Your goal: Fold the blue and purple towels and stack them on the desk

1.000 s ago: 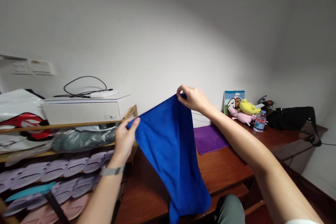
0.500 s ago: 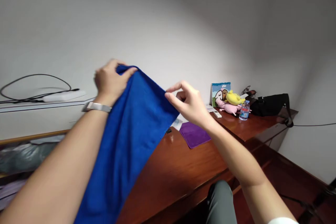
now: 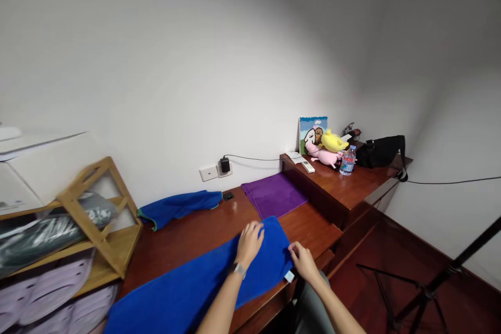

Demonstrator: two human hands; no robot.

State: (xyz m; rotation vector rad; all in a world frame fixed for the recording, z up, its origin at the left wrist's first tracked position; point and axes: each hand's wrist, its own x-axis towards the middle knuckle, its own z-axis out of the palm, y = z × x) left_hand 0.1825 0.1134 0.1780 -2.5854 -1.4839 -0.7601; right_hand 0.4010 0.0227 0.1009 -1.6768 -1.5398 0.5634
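Note:
A blue microfibre towel [image 3: 203, 276] lies spread on the reddish-brown wooden desk [image 3: 195, 242], its near end running out of view at the bottom. My left hand [image 3: 249, 243], with a silver wristband, rests flat on top of the towel. My right hand [image 3: 303, 262] sits at the towel's right edge, fingers gathered on the cloth beside a small white tag [image 3: 289, 276]. Behind them, a second blue cloth with green trim [image 3: 178, 207] lies bunched against the wall.
A purple mat [image 3: 274, 194] lies on the desk. A raised shelf holds a plastic water bottle [image 3: 347, 162], plush toys [image 3: 324, 148] and a black bag [image 3: 379, 151]. A wooden rack [image 3: 99, 219] stands at left. A black tripod leg [image 3: 425, 292] stands on the floor at right.
The towel, held up in the air before, now lies on the desk with both hands down on it. The view has swung, showing more desk and the second blue cloth.

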